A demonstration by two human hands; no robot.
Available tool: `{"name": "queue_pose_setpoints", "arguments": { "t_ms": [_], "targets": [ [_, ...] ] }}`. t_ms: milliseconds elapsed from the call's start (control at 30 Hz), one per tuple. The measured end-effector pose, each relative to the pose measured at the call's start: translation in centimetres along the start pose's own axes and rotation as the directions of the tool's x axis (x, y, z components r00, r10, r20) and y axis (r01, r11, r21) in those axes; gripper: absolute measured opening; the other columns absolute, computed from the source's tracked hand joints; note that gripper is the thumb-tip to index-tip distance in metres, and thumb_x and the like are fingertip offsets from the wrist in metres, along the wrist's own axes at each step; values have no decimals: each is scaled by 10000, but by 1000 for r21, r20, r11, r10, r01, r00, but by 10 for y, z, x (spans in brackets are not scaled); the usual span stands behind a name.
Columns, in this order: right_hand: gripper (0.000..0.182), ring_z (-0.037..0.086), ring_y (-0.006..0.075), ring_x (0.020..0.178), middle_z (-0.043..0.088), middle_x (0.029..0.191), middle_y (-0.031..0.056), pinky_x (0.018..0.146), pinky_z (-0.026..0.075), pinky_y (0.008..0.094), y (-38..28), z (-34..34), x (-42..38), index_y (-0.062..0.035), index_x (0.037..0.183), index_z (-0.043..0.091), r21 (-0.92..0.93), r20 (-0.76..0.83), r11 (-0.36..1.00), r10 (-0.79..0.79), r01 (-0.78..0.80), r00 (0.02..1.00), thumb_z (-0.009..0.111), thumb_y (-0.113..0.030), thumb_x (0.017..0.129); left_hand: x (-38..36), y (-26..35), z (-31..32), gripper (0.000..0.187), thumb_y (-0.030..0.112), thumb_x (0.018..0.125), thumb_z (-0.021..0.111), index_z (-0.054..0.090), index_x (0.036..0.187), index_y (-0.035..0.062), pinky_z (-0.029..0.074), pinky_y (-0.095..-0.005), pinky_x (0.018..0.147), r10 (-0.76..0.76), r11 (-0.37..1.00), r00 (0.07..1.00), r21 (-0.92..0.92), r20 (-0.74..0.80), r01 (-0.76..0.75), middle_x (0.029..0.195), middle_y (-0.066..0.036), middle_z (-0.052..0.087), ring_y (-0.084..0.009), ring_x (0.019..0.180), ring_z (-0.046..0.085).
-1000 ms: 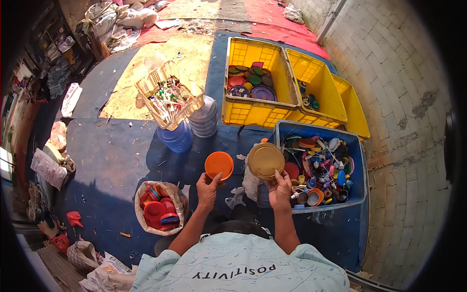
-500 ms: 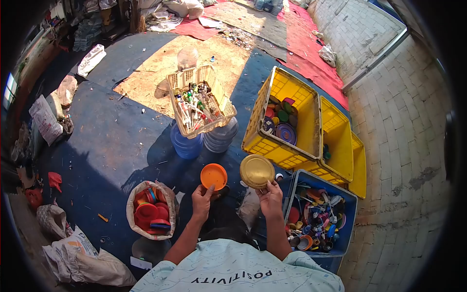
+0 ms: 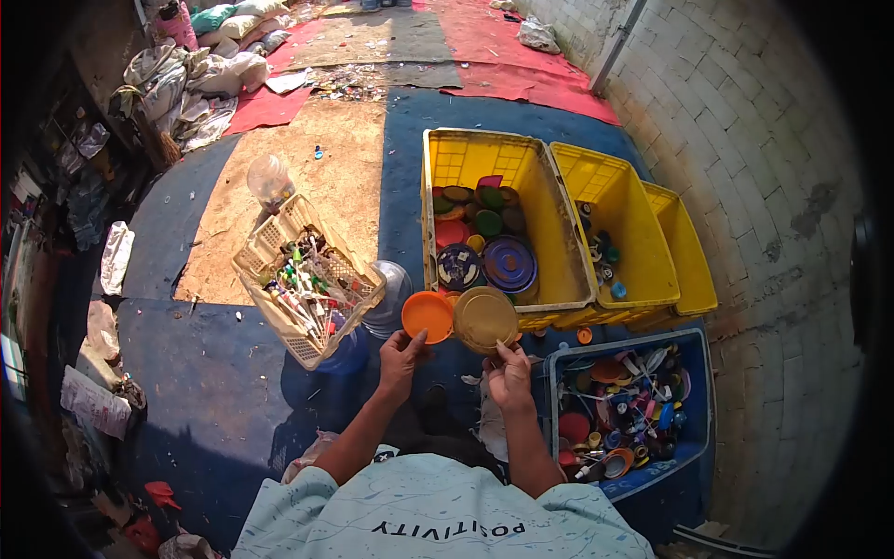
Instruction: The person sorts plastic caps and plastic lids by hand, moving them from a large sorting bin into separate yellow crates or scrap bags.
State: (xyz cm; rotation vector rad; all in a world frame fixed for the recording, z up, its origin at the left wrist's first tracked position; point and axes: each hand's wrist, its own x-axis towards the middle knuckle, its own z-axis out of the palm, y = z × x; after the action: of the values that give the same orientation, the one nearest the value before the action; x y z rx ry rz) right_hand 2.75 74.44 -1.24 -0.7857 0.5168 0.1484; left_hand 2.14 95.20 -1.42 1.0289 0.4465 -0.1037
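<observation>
My left hand (image 3: pixel 402 361) grips an orange round lid (image 3: pixel 426 317) by its lower edge, thumb on its face. In my right hand (image 3: pixel 509 374) is a gold-brown round lid (image 3: pixel 485 320), pinched at the lower rim. The two lids are side by side, with edges touching or nearly so. Just beyond them stands a yellow crate (image 3: pixel 573 270) with several coloured lids in it, among them a purple lid (image 3: pixel 509 264). Below and right of my right hand is a blue bin (image 3: pixel 700 447) full of mixed small plastic pieces.
A cream basket (image 3: pixel 256 252) of small plastic pieces rests tilted on large bottles (image 3: pixel 389 303) at the left. More yellow crates (image 3: pixel 633 252) stand beside the first, near the block wall (image 3: pixel 773 186). Sacks (image 3: pixel 168 84) are piled at the far left.
The view has swung to the right and upward. Both lids have come closer together and now lie in front of the yellow crate. The sack of red lids has dropped out of sight.
</observation>
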Motion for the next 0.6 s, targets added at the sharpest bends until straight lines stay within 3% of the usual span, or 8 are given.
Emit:
{"name": "queue_pose_setpoints", "arguments": {
  "t_ms": [33,233,433,533,600],
  "targets": [
    [234,548,121,856,593,992,-14,788,404,334,-6,6,4,-137,1100,527,12,-79,1000,-1,2,997,611,-93,887,15,7,10,273,234,880,698,581,1028,36,563,-277,711,-9,1000,1000,2,15,9,877,-22,620,-100,751,620],
    [190,551,124,822,614,941,-16,760,397,335,-34,11,47,-146,1046,579,104,-220,994,-19,43,975,639,-120,868,87,23,62,268,220,884,693,564,1027,33,561,-283,717,-106,994,987,-8,117,108,884,-37,617,-124,774,627],
    [182,557,132,814,619,910,-16,701,434,340,-54,40,120,-144,1047,594,163,-284,978,-76,126,956,635,-118,872,170,27,98,269,216,869,708,556,998,35,563,-287,693,-210,977,965,-2,159,213,904,-61,607,-153,756,642],
    [209,544,152,816,576,901,23,690,442,377,-56,41,172,-104,1054,537,194,-275,973,-67,124,959,646,-126,877,220,33,110,274,222,868,709,552,999,40,562,-287,681,-269,963,951,13,152,270,894,-62,610,-152,738,645],
    [201,552,163,857,577,961,24,787,425,419,-53,43,209,-122,1054,533,168,-332,978,-61,123,941,638,-125,882,258,36,113,306,233,860,719,539,1026,48,561,-295,674,-302,953,934,47,190,298,914,-73,613,-178,769,665]
  ]
}}
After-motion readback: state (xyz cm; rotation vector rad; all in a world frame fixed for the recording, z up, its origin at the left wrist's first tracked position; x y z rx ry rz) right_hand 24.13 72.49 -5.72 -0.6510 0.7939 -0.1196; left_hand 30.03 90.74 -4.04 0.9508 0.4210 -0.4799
